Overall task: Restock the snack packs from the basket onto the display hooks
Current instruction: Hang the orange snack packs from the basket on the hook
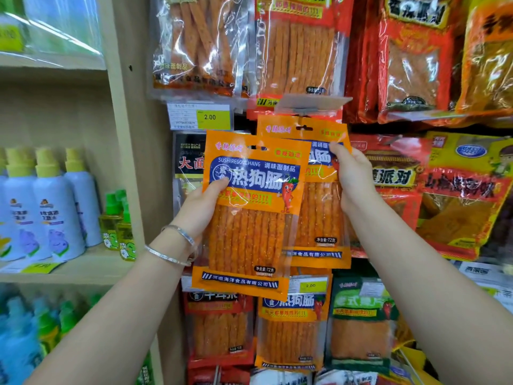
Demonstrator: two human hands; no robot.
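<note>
Out on the left, our left hand [205, 201] pinches the near snack pack [249, 218] by its left edge, thumb across the front, long axis upright. Tucked behind and to the right is the second pack [319, 218], also upright, with our right hand [352, 179] clamped on its upper right edge. Its hang hole [304, 128] sits just under the display hook [305, 110], so we reckon the right hand threads first.

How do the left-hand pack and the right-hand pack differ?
The left pack, gripped by the left hand, sits in front, tilted and lower; the right pack, in the right hand, is behind, nearly upright, its top near the display hook. Both share the same orange design.
</note>
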